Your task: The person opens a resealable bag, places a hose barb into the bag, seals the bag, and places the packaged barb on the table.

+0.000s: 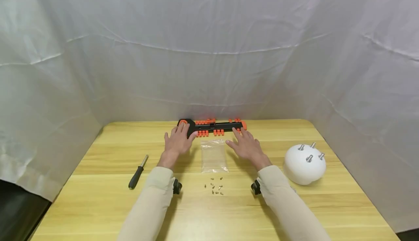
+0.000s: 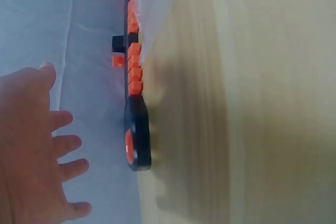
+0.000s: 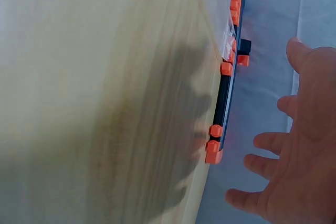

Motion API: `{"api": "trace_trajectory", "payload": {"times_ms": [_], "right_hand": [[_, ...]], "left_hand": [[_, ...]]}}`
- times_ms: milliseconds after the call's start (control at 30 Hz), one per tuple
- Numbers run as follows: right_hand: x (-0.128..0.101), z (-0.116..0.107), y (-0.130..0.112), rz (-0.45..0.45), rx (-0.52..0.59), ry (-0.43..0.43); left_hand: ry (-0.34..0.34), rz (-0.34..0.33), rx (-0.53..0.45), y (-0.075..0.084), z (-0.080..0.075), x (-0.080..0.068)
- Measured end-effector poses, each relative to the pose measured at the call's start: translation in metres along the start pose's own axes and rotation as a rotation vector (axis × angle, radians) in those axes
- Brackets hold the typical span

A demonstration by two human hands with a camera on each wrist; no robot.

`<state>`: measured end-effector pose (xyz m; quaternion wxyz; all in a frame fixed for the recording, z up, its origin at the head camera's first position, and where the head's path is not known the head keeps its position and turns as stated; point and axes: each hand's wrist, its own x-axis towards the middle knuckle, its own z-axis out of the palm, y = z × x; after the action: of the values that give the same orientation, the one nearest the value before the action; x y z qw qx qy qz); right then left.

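Head view showed a black-and-orange bit holder [image 1: 212, 126] lying at the far edge of the wooden table [image 1: 98, 197], against the white cloth backdrop [image 1: 209, 51]. Left hand [image 1: 178, 141] hovered over its rounded left end, fingers spread and straight; right hand [image 1: 245, 145] reached its right end, likewise spread, gripping nothing. Between them lay a clear plastic bag [image 1: 214, 156], with loose screws [image 1: 216, 188] nearer. A black-handled screwdriver [image 1: 137, 172] lay left; a white dome with metal studs [image 1: 304, 163] sat right.

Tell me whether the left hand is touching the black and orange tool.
Apart. The left wrist view shows open space between the left hand and the black and orange tool.
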<state>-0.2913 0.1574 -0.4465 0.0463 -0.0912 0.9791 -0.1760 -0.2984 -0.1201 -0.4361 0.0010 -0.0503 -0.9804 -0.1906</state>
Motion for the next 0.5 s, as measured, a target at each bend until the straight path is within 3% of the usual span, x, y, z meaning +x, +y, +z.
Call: {"api": "trace_trajectory", "payload": {"times_ms": [267,500], "right_hand": [[-0.007,0.008,-0.004,-0.055,0.003,0.003],[-0.015,0.015,-0.008,-0.070,0.027,0.011]], "left_hand": [[0.056,0.019,-0.003,-0.001,0.011,0.000],[0.065,0.020,-0.055,0.000,0.021,-0.001]]}}
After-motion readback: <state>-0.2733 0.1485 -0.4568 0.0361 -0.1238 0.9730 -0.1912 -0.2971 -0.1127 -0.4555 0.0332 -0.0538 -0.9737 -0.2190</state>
